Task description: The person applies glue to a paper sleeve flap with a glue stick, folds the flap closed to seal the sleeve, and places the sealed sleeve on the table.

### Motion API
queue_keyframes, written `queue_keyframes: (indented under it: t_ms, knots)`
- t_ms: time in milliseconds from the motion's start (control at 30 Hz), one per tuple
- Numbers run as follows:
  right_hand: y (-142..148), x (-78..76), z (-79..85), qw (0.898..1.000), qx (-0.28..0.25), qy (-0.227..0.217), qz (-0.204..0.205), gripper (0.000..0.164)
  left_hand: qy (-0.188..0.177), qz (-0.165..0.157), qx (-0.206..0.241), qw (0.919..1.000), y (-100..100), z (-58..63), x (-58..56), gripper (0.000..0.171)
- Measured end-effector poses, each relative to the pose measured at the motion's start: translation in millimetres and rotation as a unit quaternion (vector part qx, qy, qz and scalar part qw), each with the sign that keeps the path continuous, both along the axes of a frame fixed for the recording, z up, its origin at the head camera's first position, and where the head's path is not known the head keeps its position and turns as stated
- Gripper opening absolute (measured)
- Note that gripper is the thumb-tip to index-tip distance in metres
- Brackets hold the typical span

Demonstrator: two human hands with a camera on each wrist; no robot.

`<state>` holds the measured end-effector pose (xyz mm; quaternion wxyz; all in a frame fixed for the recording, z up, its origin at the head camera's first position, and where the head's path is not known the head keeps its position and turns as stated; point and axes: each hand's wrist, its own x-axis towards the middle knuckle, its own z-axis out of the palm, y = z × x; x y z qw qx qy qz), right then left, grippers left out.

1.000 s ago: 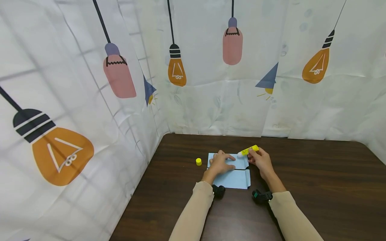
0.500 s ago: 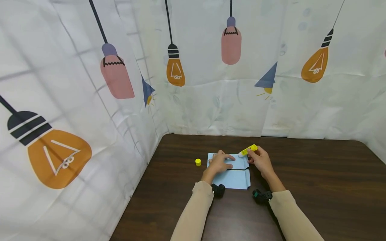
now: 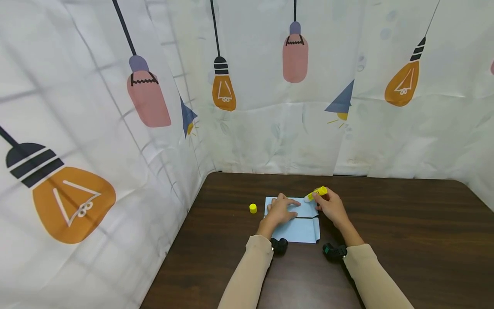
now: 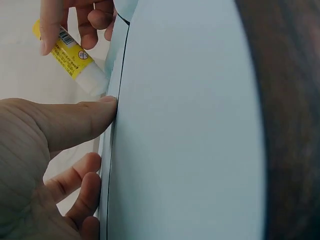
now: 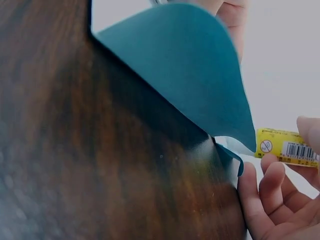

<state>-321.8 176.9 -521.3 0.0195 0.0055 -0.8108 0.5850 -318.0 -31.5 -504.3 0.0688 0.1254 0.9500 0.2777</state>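
A light blue folded paper sheet (image 3: 297, 231) lies on the table, with a crease across its middle and raised flaps along its right side. My left hand (image 3: 279, 210) rests on its upper half, fingers spread, thumb near the crease. A yellow glue stick (image 3: 320, 191) is pinched in my right hand (image 3: 334, 209), its white end down at the paper's upper right. In the left wrist view that white end of the glue stick (image 4: 71, 55) sits just beyond my thumb. A curled flap (image 5: 185, 70) hides part of the paper in the right wrist view.
A yellow cap (image 3: 253, 208) stands on the dark wooden table (image 3: 405, 223), left of the paper. Behind and to the left hangs a white curtain (image 3: 254, 141) printed with lamps. Each wrist wears a black camera (image 3: 279, 246).
The right hand and glue stick have shifted slightly at the paper's upper right edge. The left hand stays on the paper. The view has drifted a little.
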Motion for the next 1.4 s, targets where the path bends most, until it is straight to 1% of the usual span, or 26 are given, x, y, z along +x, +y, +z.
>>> queue_keyframes:
  t_ms: [233,433,633,800,1033,1233,1400]
  knots:
    - [0.7,-2.8,3.7,1.000,0.004,0.002,0.002,0.044,0.005,0.006,0.003,1.0000,-0.4,0.4,-2.4,0.033]
    - [1.9,-1.8,7.1,1.000,0.003,-0.002,0.020,0.045,0.006,0.004,-0.003,1.0000,-0.1,-0.7,-4.2,0.033]
    - [1.8,1.1,6.7,1.000,-0.005,-0.007,0.027,0.045,0.003,0.002,0.003,1.0000,0.3,-2.2,-3.3,0.033]
    - [3.1,2.7,4.9,0.999,0.003,-0.019,0.031,0.046,-0.001,0.002,0.001,1.0000,0.6,-3.0,-1.4,0.034]
    - [4.6,3.0,4.3,0.999,0.005,-0.024,0.032,0.047,0.001,0.004,0.006,1.0000,1.0,-4.0,-1.4,0.033]
    - [6.2,3.6,3.2,0.999,0.020,-0.032,0.036,0.046,-0.001,0.003,0.011,0.9999,0.3,-3.0,-0.1,0.033]
    - [7.8,3.7,3.8,0.998,0.028,-0.028,0.045,0.045,0.002,0.002,0.007,1.0000,0.2,-3.4,-1.0,0.032]
